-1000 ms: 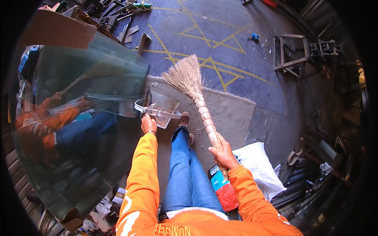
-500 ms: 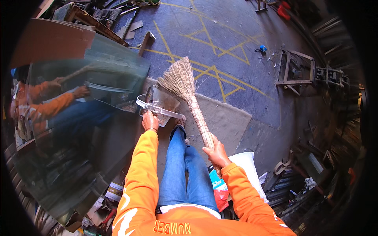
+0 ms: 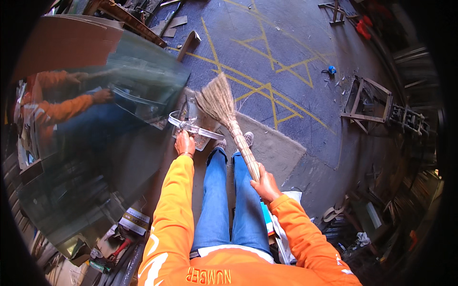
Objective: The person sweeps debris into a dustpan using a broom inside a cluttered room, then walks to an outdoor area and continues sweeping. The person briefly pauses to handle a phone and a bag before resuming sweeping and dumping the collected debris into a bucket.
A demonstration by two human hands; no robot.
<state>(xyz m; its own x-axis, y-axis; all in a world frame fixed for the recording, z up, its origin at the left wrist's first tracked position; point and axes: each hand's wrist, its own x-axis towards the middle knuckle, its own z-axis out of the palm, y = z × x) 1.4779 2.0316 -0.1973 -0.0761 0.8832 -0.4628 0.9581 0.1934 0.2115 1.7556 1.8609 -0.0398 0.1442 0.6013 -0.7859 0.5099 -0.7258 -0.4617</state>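
My right hand (image 3: 267, 184) is closed round the bound straw handle of a broom (image 3: 243, 148). The broom slants up and to the left, its bristles fanned out above the floor. My left hand (image 3: 184, 144) grips a dustpan (image 3: 205, 141) of pale, see-through plastic by a clear band that curves across its top. The pan is held low in front of my left foot, a little left of the bristles. Small bits seem to lie in it, too blurred to name. My fingers hide part of the band.
A large dark glass sheet (image 3: 95, 143) stands close on my left, mirroring my arms. Brown board (image 3: 71, 40) rests behind it. Carpet (image 3: 281, 148) lies underfoot; yellow lines mark the floor ahead. A metal frame (image 3: 367, 102) stands at right. Clutter, including a white box (image 3: 134, 220), surrounds me.
My view has shifted slightly, and my right foot now shows beside the broom handle, with my legs farther apart. Both hands keep hold of the broom and dustpan.
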